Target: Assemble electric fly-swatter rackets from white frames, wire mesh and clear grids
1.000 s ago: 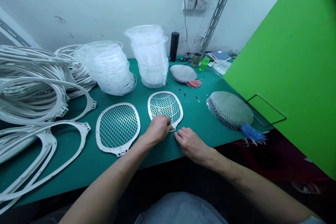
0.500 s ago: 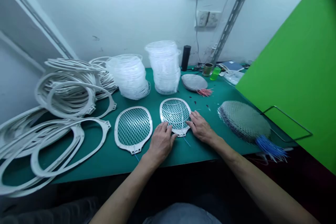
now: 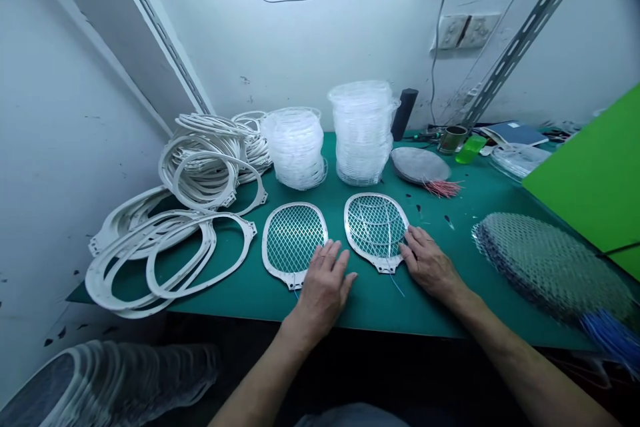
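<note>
- We find the left hand (image 3: 324, 295) flat and open, fingers spread, its fingertips (image 3: 331, 255) resting on the lower right rim of the left racket-shaped mesh panel (image 3: 294, 247). No grip observed.
- We find the right hand (image 3: 430, 265) likewise open and low, its fingertips (image 3: 411, 243) touching the lower right rim of the right racket-shaped mesh panel (image 3: 376, 232). No grip observed.
- Both panels lie flat on the green work mat (image 3: 380, 312), just beside each other, between the hands' reach and the stacks. The right panel carries loose thin wires across its mesh, and a blue wire (image 3: 397, 287) trails from its neck.
- To the left, we record loose white plastic frames (image 3: 200, 260) and a heaped pile of white frames (image 3: 210, 160).
- Behind the panels stand two stacks of clear plastic frames (image 3: 363, 133).
- To the right lie a grey stack of panels with pink wires (image 3: 419, 167), and a larger stack of mesh panels (image 3: 550, 267) with blue wires (image 3: 605, 340).
</note>
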`<state>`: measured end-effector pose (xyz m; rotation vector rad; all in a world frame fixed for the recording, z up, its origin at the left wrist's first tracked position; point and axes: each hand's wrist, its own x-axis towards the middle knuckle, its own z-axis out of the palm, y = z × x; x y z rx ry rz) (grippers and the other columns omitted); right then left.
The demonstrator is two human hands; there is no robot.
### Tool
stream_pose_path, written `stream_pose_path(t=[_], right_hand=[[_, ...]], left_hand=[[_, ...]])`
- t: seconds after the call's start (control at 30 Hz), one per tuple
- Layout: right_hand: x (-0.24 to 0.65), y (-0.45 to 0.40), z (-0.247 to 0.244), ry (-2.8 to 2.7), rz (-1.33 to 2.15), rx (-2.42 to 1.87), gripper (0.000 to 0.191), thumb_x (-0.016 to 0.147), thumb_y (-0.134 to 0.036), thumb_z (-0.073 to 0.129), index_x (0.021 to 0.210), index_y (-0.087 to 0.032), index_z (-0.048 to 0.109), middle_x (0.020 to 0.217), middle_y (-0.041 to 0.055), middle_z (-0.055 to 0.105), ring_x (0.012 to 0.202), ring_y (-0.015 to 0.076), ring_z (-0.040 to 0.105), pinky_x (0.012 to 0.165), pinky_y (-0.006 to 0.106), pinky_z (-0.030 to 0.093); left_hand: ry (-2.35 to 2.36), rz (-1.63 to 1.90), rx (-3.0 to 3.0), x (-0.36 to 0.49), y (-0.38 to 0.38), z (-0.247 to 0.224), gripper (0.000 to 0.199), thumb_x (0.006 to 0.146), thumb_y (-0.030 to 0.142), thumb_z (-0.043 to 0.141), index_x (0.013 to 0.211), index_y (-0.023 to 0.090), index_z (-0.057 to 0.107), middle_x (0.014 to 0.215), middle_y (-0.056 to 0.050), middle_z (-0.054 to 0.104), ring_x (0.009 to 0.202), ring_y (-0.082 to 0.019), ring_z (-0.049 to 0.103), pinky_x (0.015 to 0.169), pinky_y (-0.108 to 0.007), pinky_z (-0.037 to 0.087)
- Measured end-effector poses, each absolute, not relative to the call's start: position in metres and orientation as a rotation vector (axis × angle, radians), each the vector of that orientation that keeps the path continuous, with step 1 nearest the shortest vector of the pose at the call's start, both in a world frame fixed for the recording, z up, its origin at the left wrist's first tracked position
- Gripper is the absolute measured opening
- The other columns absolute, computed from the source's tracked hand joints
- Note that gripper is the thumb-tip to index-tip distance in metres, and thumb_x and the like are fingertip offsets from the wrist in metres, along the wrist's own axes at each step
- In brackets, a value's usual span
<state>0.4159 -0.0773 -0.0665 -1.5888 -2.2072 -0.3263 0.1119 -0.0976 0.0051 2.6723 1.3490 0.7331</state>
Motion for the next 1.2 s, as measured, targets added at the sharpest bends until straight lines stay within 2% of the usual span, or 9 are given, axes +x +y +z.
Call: stream_pose_path(t=[0.1, 0.2, 0.37, 0.5, 0.67, 0.83, 0.97, 1.07, 1.2], right_hand=[[0.417, -0.077, -0.066, -2.169, -0.342, -1.599, 0.049, 0.106, -0.036, 0.036, 0.135, -0.009, 0.064, 0.139, 0.0202, 0.064, 0.140, 0.0358, 0.049, 0.118, 0.057, 0.042], [0.419, -0.077, -0.068, -2.170, -0.332, -1.586, 0.047, 0.105, -0.036, 0.038, 0.135, -0.011, 0.064, 0.140, 0.0184, 0.064, 0.139, 0.0359, 0.050, 0.116, 0.057, 0.043], [0.421, -0.080, -0.072, -2.209, -0.377, -1.601, 0.044, 0.104, -0.032, 0.037, 0.125, -0.011, 0.070, 0.134, 0.0191, 0.067, 0.136, 0.0356, 0.052, 0.117, 0.056, 0.043], [0.428, -0.087, -0.071, -2.155, -0.415, -1.693, 0.048, 0.105, -0.035, 0.036, 0.127, -0.008, 0.069, 0.138, 0.0217, 0.064, 0.137, 0.0369, 0.052, 0.115, 0.057, 0.045], [0.452, -0.100, -0.072, -2.122, -0.368, -1.790, 0.047, 0.104, -0.035, 0.038, 0.128, -0.011, 0.069, 0.137, 0.0186, 0.066, 0.137, 0.0350, 0.053, 0.118, 0.057, 0.042], [0.464, -0.108, -0.061, -1.987, -0.333, -1.897, 0.054, 0.104, -0.045, 0.040, 0.132, -0.009, 0.068, 0.142, 0.0218, 0.062, 0.137, 0.0405, 0.053, 0.109, 0.060, 0.050], [0.413, -0.104, -0.023, -2.016, -0.242, -1.749, 0.055, 0.106, -0.045, 0.042, 0.138, -0.006, 0.062, 0.150, 0.0224, 0.054, 0.148, 0.0404, 0.039, 0.116, 0.060, 0.043], [0.347, -0.094, 0.002, -2.166, -0.061, -1.565, 0.050, 0.107, -0.041, 0.042, 0.143, -0.011, 0.060, 0.154, 0.0186, 0.051, 0.151, 0.0363, 0.035, 0.120, 0.058, 0.040], [0.280, -0.076, 0.004, -2.350, 0.176, -1.417, 0.048, 0.106, -0.042, 0.046, 0.145, -0.015, 0.057, 0.158, 0.0182, 0.046, 0.152, 0.0376, 0.033, 0.120, 0.061, 0.038]], left_hand=[[1.526, 0.733, 2.640, 0.071, -0.097, 0.006, 0.038, 0.104, 0.033, 0.051, 0.136, 0.016, 0.062, 0.146, -0.018, 0.060, 0.141, -0.034, 0.052, 0.117, -0.059, 0.044], [1.748, 0.725, 2.547, 0.026, -0.094, 0.000, 0.037, 0.104, 0.036, 0.049, 0.131, 0.018, 0.066, 0.145, -0.016, 0.061, 0.140, -0.034, 0.052, 0.119, -0.060, 0.039], [1.923, 0.618, 2.361, -0.015, -0.087, -0.018, 0.044, 0.105, 0.042, 0.045, 0.133, 0.015, 0.065, 0.148, -0.017, 0.058, 0.142, -0.035, 0.050, 0.114, -0.054, 0.048], [1.842, 0.584, 2.401, -0.010, -0.077, -0.027, 0.046, 0.105, 0.043, 0.044, 0.137, 0.016, 0.063, 0.151, -0.016, 0.055, 0.146, -0.035, 0.045, 0.116, -0.055, 0.045], [1.738, 0.568, 2.488, 0.019, -0.069, -0.028, 0.045, 0.106, 0.039, 0.044, 0.139, 0.014, 0.061, 0.152, -0.017, 0.054, 0.147, -0.035, 0.044, 0.118, -0.056, 0.042], [1.693, 0.575, 2.543, 0.040, -0.077, -0.029, 0.046, 0.105, 0.039, 0.046, 0.140, 0.012, 0.061, 0.151, -0.019, 0.055, 0.147, -0.036, 0.044, 0.119, -0.057, 0.041], [1.711, 0.570, 2.574, 0.039, -0.086, -0.030, 0.046, 0.105, 0.039, 0.046, 0.138, 0.012, 0.062, 0.150, -0.019, 0.057, 0.145, -0.036, 0.046, 0.117, -0.057, 0.043], [1.714, 0.574, 2.599, 0.034, -0.089, -0.029, 0.045, 0.105, 0.038, 0.047, 0.138, 0.013, 0.063, 0.148, -0.018, 0.058, 0.144, -0.036, 0.047, 0.118, -0.056, 0.043], [1.724, 0.561, 2.638, 0.027, -0.090, -0.028, 0.044, 0.105, 0.038, 0.046, 0.137, 0.014, 0.064, 0.146, -0.018, 0.060, 0.142, -0.036, 0.050, 0.117, -0.059, 0.042]])
